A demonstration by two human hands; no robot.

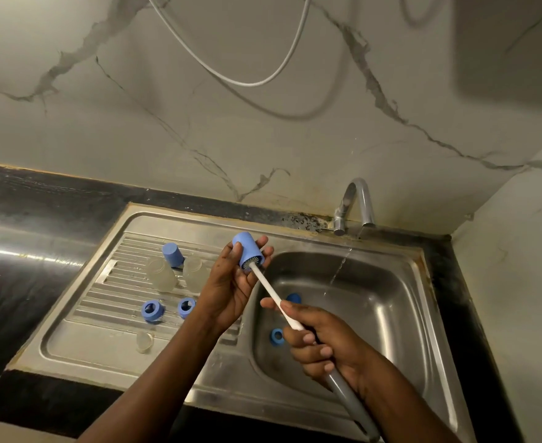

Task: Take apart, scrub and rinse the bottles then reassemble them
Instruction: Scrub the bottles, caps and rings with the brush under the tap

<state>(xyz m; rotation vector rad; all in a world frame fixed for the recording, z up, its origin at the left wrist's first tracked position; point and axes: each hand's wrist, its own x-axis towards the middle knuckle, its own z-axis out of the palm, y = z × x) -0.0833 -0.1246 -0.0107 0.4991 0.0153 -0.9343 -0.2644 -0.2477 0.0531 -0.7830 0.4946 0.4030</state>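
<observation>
**A:** Eyes on the blue cap [250, 249]. It's up in the air above the seam between draining board and basin, open mouth tipped down toward the person.

**B:** And the left hand [231, 289] has it, fingers and thumb wrapped round its sides. The bottle brush [268, 287] is right inside, with bristles showing at the cap's mouth.

**A:** The right hand [324, 343] is closed tight round the brush handle, where the white shaft meets the grey grip, index finger lying along the shaft.

**B:** Behind them, the tap [357, 199] is on, and a thin stream of water [340, 266] falls into the steel basin [375, 314], well clear of the cap.

**A:** Down in that basin there's a blue ring [276, 336] just beside the right hand, and another blue piece [293, 298] partly hidden behind the shaft. What it is, I can't tell.

**B:** Over on the ribbed draining board [103, 302] stand two clear bottles [161, 276] side by side, mouths down, with a second blue cap [172, 254] right behind them.

**A:** In front of those are two more blue rings [152, 310], lying near each other, and a clear teat [144, 341] sits closer to the board's front edge.

**B:** There's dark countertop [23, 251] to the left and a marbled wall [263, 139] behind.
</observation>
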